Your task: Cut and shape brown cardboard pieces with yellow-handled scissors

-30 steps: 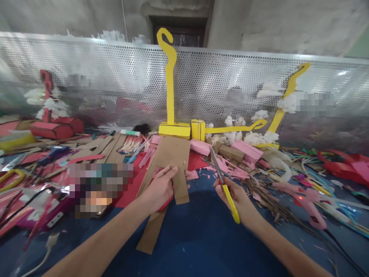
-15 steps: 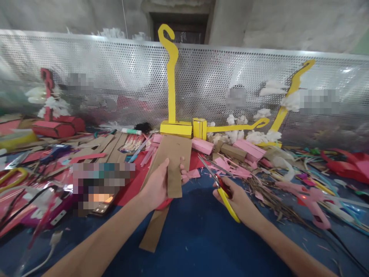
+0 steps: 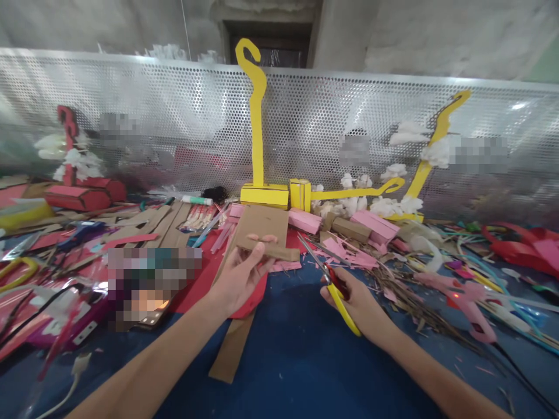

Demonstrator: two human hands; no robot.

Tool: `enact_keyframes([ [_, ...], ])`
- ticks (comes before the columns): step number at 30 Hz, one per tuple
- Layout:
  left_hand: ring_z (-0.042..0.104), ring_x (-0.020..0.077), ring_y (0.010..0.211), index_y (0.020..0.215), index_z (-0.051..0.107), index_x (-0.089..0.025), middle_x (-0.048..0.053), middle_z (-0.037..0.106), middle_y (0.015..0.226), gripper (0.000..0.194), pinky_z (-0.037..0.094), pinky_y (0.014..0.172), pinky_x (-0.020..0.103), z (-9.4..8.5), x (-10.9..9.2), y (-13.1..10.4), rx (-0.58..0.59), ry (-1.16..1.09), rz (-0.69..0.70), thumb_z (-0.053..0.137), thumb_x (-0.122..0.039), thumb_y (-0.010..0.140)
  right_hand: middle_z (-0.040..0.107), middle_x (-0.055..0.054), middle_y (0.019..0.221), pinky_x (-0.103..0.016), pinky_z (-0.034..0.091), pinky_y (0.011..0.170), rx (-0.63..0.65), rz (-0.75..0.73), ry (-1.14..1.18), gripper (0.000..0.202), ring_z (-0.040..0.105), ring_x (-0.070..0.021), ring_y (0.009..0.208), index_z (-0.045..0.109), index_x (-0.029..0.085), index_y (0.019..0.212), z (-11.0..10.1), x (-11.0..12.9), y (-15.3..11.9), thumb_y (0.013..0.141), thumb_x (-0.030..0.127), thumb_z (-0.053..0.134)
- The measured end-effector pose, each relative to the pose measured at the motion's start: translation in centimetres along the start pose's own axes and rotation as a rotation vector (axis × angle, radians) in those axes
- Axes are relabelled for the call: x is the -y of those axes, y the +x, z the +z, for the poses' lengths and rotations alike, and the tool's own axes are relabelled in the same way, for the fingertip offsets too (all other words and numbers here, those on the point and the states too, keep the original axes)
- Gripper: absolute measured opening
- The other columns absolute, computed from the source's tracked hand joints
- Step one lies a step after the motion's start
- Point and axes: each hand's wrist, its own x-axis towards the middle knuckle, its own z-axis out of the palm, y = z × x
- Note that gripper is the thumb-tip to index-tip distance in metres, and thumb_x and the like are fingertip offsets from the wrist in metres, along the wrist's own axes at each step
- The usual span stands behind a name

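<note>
My left hand (image 3: 242, 276) is closed on a small strip of brown cardboard (image 3: 282, 252), which lies nearly level with its thin edge toward me. Behind it a larger sheet of brown cardboard (image 3: 264, 218) leans on the pile, over red paper (image 3: 257, 294). Another cardboard strip (image 3: 231, 355) lies on the blue table below my left wrist. In my right hand (image 3: 353, 299) is a pair of scissors (image 3: 338, 297) with yellow and red handles. The scissors point up and left, their blades (image 3: 312, 250) apart and touching no cardboard.
Yellow hook-topped paper shapes (image 3: 257, 128) stand before a perforated metal panel (image 3: 174, 105). A pink glue gun (image 3: 469, 302) with a lit orange light lies at right, near dry twigs (image 3: 414, 302). Pink paper scraps (image 3: 349, 250) litter the middle. A white cable (image 3: 76, 378) lies at left.
My left hand has turned the cardboard strip from upright, its broad face showing, to nearly level and edge-on. The right hand with the scissors has stayed almost in place.
</note>
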Motion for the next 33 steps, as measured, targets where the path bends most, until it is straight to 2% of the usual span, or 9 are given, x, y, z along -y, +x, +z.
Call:
enact_keyframes([
  [5, 0.071, 0.0178, 0.103, 0.096, 0.046, -0.023, 0.007, 0.069, 0.130, 0.039, 0.054, 0.092, 0.031, 0.7, 0.4, -0.9, 0.078, 0.272, 0.063, 0.081, -0.017, 0.079, 0.057, 0.000, 0.077, -0.027, 0.043, 0.056, -0.008, 0.030, 0.361, 0.048, 0.052, -0.0136, 0.062, 0.058, 0.019, 0.092, 0.7, 0.6, 0.0, 0.084, 0.066, 0.067],
  [10, 0.069, 0.0203, 0.094, 0.088, 0.048, -0.021, 0.007, 0.075, 0.108, 0.035, 0.052, 0.077, 0.027, 0.8, 1.0, -1.6, 0.133, 0.613, 0.070, 0.082, -0.027, 0.078, 0.048, 0.003, 0.052, -0.029, 0.037, 0.048, 0.008, 0.087, 0.446, 0.051, 0.045, -0.0135, 0.047, 0.056, 0.021, 0.077, 0.8, 3.1, -0.2, 0.087, 0.070, 0.059],
  [12, 0.069, 0.0185, 0.085, 0.099, 0.056, -0.021, 0.005, 0.074, 0.096, 0.033, 0.050, 0.072, 0.025, 0.7, 1.2, -1.6, 0.183, 0.679, -0.001, 0.081, -0.028, 0.078, 0.047, 0.005, 0.052, -0.029, 0.037, 0.049, 0.013, 0.042, 0.452, 0.047, 0.044, -0.0128, 0.047, 0.054, 0.021, 0.077, 0.7, 3.5, -0.4, 0.085, 0.066, 0.064],
  [15, 0.067, 0.0166, 0.078, 0.120, 0.062, -0.019, 0.002, 0.071, 0.083, 0.048, 0.049, 0.072, 0.026, 0.9, 1.2, -1.9, 0.351, 0.785, -0.167, 0.082, -0.028, 0.077, 0.048, 0.005, 0.058, -0.026, 0.036, 0.049, 0.039, 0.029, 0.476, 0.040, 0.045, -0.0111, 0.049, 0.055, 0.021, 0.082, 0.6, 3.5, -0.8, 0.085, 0.058, 0.069],
  [18, 0.069, 0.0187, 0.081, 0.105, 0.068, -0.017, 0.006, 0.072, 0.090, 0.027, 0.051, 0.072, 0.027, 1.4, 1.4, -2.6, 0.524, 0.809, -0.299, 0.073, -0.035, 0.085, 0.049, 0.005, 0.066, -0.025, 0.039, 0.052, 0.120, 0.073, 0.496, 0.039, 0.047, -0.0109, 0.053, 0.055, 0.021, 0.084, 0.7, 3.5, -1.2, 0.081, 0.054, 0.075],
  [22, 0.074, 0.0221, 0.072, 0.103, 0.056, -0.019, 0.008, 0.073, 0.087, 0.024, 0.055, 0.066, 0.031, 2.0, 1.7, -3.2, 0.483, 0.547, -0.473, 0.059, -0.042, 0.095, 0.048, 0.003, 0.072, -0.026, 0.041, 0.058, 0.234, 0.006, 0.475, 0.042, 0.046, -0.0128, 0.061, 0.053, 0.021, 0.084, 0.4, 3.7, -1.4, 0.085, 0.061, 0.067],
  [24, 0.073, 0.0199, 0.065, 0.109, 0.054, -0.020, 0.007, 0.074, 0.088, 0.024, 0.054, 0.064, 0.030, 2.0, 1.5, -3.1, 0.415, 0.467, -0.447, 0.058, -0.039, 0.095, 0.049, 0.002, 0.076, -0.026, 0.040, 0.060, 0.245, -0.038, 0.370, 0.042, 0.045, -0.0138, 0.066, 0.052, 0.021, 0.086, 0.0, 3.6, -1.3, 0.087, 0.062, 0.063],
  [28, 0.063, 0.0114, 0.057, 0.105, 0.060, -0.017, 0.010, 0.074, 0.099, 0.021, 0.046, 0.058, 0.024, 1.9, 0.3, -2.4, 0.321, 0.497, -0.263, 0.058, -0.036, 0.096, 0.048, 0.003, 0.079, -0.026, 0.037, 0.059, 0.194, -0.072, -0.003, 0.032, 0.039, -0.0138, 0.067, 0.049, 0.022, 0.091, -1.2, 3.4, -1.3, 0.089, 0.050, 0.063],
  [33, 0.054, 0.0099, 0.055, 0.108, 0.063, -0.014, 0.006, 0.069, 0.081, 0.034, 0.043, 0.055, 0.023, 1.6, -0.3, -2.1, 0.386, 0.716, -0.059, 0.049, -0.044, 0.101, 0.050, 0.002, 0.080, -0.027, 0.038, 0.061, 0.148, -0.114, -0.232, 0.028, 0.040, -0.0152, 0.068, 0.047, 0.022, 0.092, -1.8, 3.3, -1.2, 0.089, 0.045, 0.063],
])
